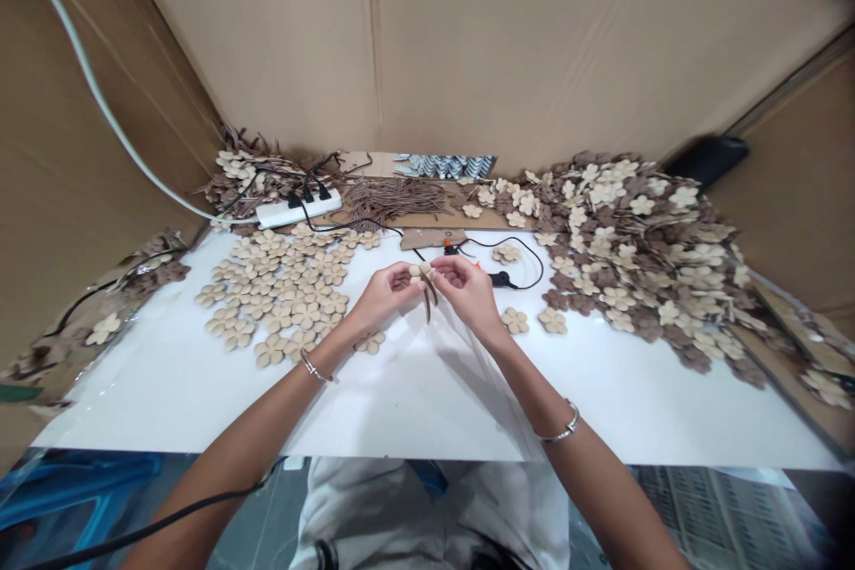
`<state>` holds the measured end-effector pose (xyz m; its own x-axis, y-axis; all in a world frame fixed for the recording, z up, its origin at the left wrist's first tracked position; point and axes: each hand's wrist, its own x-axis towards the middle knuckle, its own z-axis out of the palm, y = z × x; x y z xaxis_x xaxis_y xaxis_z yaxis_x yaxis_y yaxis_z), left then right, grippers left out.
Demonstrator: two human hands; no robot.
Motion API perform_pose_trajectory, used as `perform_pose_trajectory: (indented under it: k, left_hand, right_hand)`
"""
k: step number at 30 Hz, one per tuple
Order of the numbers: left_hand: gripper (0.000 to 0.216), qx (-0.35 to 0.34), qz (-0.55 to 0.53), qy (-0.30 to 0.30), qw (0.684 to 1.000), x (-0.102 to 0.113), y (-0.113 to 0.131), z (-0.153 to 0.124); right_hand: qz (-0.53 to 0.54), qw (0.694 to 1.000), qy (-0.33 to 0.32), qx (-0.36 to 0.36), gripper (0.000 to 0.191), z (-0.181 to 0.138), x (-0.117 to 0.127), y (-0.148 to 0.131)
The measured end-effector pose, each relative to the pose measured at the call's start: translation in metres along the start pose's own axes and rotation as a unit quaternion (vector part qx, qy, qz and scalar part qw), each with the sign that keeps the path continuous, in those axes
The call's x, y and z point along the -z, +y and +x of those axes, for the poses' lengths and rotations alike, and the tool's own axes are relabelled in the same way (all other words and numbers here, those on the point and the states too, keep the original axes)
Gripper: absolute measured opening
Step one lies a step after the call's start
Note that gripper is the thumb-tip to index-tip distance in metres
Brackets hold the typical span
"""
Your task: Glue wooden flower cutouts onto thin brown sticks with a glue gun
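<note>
Between my two hands, over the middle of the white table (401, 410), is a beige fabric flower (422, 271) with thin brown strips (429, 298) hanging from it. My left hand (391, 292) pinches the flower from the left. From the right, the fingers of my right hand (471, 289) close on it too; the fingertips partly cover it. A spread of beige flowers (277, 285) lies left of my left hand, and one loose flower (370, 341) is by my left wrist. Beyond my right hand lies a black corded tool (500, 279) with orange parts, partly hidden.
A white power strip (300, 208) with black plugs stands at the back left. Brown strips (394, 200) lie behind on cardboard. Brown and beige flowers (641, 240) are heaped along the right side. Cardboard walls (468, 44) enclose the table, and a cable (534, 249) loops behind my right hand.
</note>
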<state>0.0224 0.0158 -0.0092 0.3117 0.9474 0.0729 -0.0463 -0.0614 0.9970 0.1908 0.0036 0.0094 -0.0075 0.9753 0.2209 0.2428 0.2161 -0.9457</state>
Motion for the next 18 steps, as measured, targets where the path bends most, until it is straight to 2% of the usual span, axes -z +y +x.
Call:
perform_pose_trajectory:
  k: [7,18]
  left_hand:
    - [0.038,0.007,-0.014,-0.012,1.000,0.0026,0.0014,-0.0010]
    - [0.034,0.007,0.013,-0.042,0.999,0.0042,0.0083,-0.0058]
  right_hand:
    - [0.014,0.998,-0.052,-0.016,0.032,0.0023,0.0034,0.0089]
    - [-0.019,0.998,-0.067,-0.007,0.029,0.0031,0.0073,0.0063]
